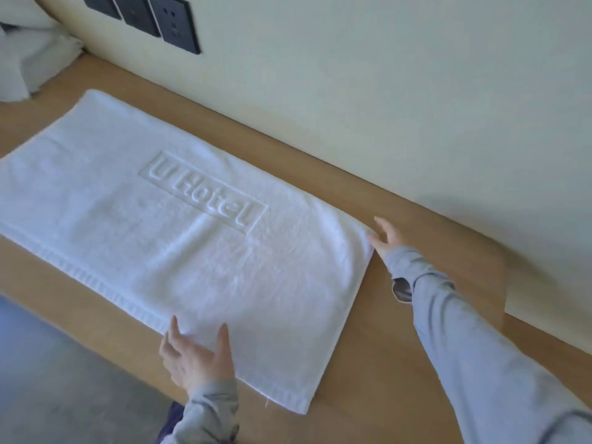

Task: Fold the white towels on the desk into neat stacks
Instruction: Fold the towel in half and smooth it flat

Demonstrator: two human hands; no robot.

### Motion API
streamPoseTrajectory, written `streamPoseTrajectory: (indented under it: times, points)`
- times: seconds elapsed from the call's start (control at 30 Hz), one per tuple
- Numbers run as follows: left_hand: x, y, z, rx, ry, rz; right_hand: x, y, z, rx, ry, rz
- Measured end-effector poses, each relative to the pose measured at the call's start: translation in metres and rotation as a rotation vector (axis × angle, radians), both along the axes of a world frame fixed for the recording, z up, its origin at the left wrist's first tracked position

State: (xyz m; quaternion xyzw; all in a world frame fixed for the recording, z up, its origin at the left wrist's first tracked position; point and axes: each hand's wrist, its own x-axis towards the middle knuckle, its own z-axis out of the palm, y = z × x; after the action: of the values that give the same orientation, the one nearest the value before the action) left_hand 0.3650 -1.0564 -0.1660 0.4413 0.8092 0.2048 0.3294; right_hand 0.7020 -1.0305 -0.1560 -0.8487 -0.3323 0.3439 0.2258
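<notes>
Head view: one white towel (179, 238) lies spread flat on the wooden desk (400, 347). Two hands, fingers straight, grip nothing: the left hand (195, 360) rests on its near edge, the right hand (386, 240) touches its right corner. One rumpled white heap (35, 59) sits far left, near three dark wall sockets (153, 17).

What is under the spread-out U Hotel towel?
Only the wooden desk shows, around the towel edges. The surface beneath is covered; the towel lies mostly flat.
</notes>
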Motion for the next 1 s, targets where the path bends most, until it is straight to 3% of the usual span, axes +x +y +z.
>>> streamPoseTrajectory:
  times: [0.1, 0.23, 0.4, 0.57, 0.83, 1.0]
  points:
    - [0.003, -0.022, 0.005, -0.285, -0.179, 0.367, 0.012, 0.024, -0.006, -0.044, 0.029, 0.012]
    - [0.024, -0.047, 0.004, -0.414, -0.556, 0.482, 0.022, 0.041, -0.011, -0.118, 0.017, 0.081]
    - [0.051, -0.057, 0.005, -0.537, -0.727, 0.662, 0.033, 0.049, -0.01, -0.277, 0.027, 0.21]
    - [0.059, -0.078, 0.008, -0.494, -0.826, 0.661, 0.039, 0.042, -0.007, -0.232, 0.089, 0.207]
    - [0.031, -0.064, 0.062, -0.28, -0.881, 0.52, 0.026, 0.04, 0.031, 0.223, 0.218, 0.01]
    - [0.005, -0.043, 0.111, -0.162, -0.951, 0.538, 0.003, 0.066, 0.081, 0.406, 0.264, 0.051]
